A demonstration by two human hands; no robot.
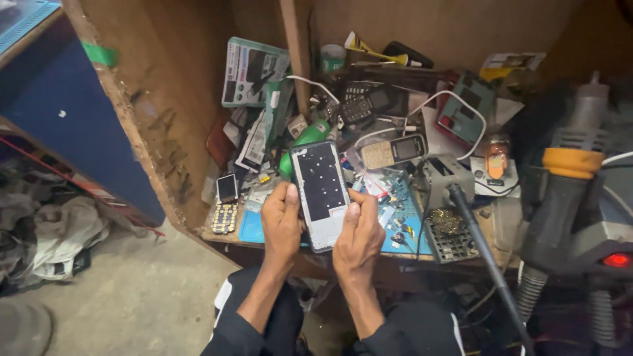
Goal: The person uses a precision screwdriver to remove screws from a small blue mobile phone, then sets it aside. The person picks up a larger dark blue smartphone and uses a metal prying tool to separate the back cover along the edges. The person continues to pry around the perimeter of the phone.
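Here, an opened smartphone frame (321, 194), its dark inner plate facing up, is gripped from both sides above a blue work mat (402, 227): the left hand (281, 221) is curled on its seven o'clock edge, the right hand (359, 231) on its five o'clock edge, thumbs pressed on top. At two o'clock a beige keypad phone (394, 151) is seen; at nine o'clock, a loose keypad (225, 217).
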